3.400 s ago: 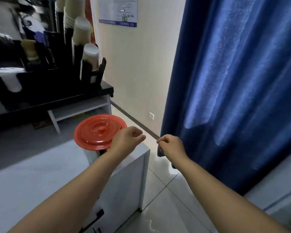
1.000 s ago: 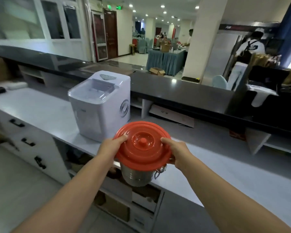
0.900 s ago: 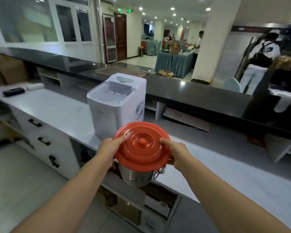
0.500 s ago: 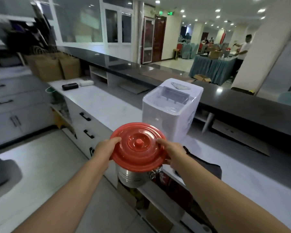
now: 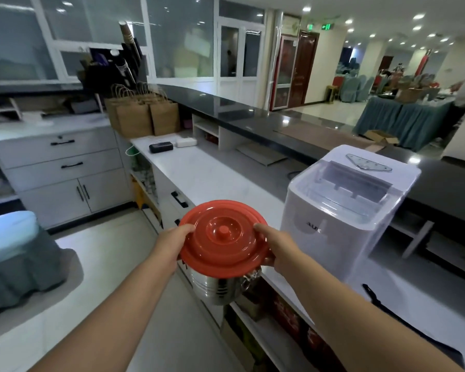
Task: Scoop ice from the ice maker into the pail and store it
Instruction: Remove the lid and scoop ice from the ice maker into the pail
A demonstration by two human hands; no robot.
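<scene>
I carry a steel pail [image 5: 217, 288] with a red lid [image 5: 223, 237] in the air, in front of the white counter's edge. My left hand [image 5: 171, 244] grips the pail at the lid's left rim, thumb on top. My right hand [image 5: 275, 248] grips the right rim the same way. The lid sits closed on the pail, so its contents are hidden. The white ice maker [image 5: 346, 218] stands on the counter just right of the pail, its clear lid down.
The white counter [image 5: 212, 170] runs back to brown paper bags [image 5: 145, 116], a black device [image 5: 160, 147] and a white adapter [image 5: 186, 142]. A raised black bar top [image 5: 253, 116] lies behind. Drawers [image 5: 62, 162] stand left. A person is far right.
From a spot beside a blue curtain I have turned left along the counter, carrying the lidded pail in both hands. The ice maker has passed from left of the pail to its right.
</scene>
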